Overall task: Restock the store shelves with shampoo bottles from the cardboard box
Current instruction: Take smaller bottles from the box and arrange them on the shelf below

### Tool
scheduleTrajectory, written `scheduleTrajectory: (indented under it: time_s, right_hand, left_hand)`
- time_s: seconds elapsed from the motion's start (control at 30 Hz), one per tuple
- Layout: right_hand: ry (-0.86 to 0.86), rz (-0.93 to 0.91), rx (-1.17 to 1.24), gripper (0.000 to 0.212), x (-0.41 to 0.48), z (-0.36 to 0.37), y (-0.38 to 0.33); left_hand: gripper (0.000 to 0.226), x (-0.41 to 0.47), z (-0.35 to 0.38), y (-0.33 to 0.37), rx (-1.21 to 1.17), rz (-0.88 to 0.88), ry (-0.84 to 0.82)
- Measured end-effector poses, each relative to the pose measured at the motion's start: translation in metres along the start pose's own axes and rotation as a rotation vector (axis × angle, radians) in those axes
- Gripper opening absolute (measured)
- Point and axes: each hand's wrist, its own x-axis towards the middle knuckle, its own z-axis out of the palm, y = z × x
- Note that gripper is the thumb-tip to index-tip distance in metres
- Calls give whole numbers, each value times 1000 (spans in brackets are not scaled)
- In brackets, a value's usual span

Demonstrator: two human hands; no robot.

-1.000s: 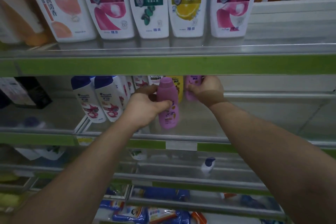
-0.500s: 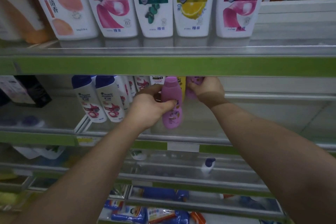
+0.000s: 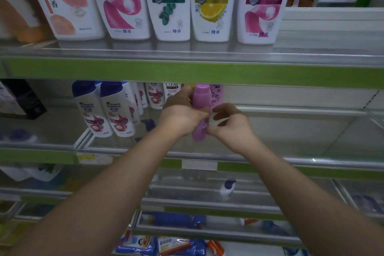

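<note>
A pink shampoo bottle [image 3: 200, 102] stands upright on the middle shelf [image 3: 291, 131], with its lower part hidden between my hands. My left hand [image 3: 181, 114] grips it from the left, fingers curled round its body. My right hand [image 3: 230, 125] pinches the bottle's lower part from the right. Behind it, against the shelf back, a second pink bottle [image 3: 217, 94] stands. The cardboard box is out of view.
White bottles with blue caps [image 3: 105, 108] fill the middle shelf's left part, and a CLEAR bottle [image 3: 171, 89] stands behind my left hand. Large white bottles [image 3: 212, 4] line the top shelf. A small blue-capped bottle [image 3: 228, 187] lies on the lower shelf.
My right hand let go of the rear pink bottle and came forward and down to the lower part of the front bottle. My left hand kept its grip.
</note>
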Motion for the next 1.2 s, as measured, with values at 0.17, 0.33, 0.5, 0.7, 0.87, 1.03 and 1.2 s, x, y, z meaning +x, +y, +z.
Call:
scheduleTrajectory:
  time_s: [0.17, 0.33, 0.5, 0.7, 0.87, 1.03, 1.2]
  right_hand:
    - [127, -33, -203, 58, -11, 9, -1]
    - [159, -26, -167, 38, -7, 10, 9]
    - [115, 32, -62, 37, 5, -3, 12]
    - [63, 12, 14, 33, 26, -7, 21]
    - [41, -19, 49, 35, 38, -7, 27]
    - [107, 5, 38, 38, 36, 0, 22]
    - [198, 52, -26, 69, 23, 11, 24]
  left_hand:
    - [51, 1, 15, 28, 97, -60, -23]
    - [43, 4, 27, 35, 103, -65, -57]
    - [52, 1, 26, 26, 87, -87, -171]
    - [44, 0, 25, 4, 60, -72, -146]
    - [22, 6, 27, -5, 6, -67, -138]
    - [31, 11, 33, -5, -100, -87, -146]
    - [36, 15, 42, 0, -183, -50, -192]
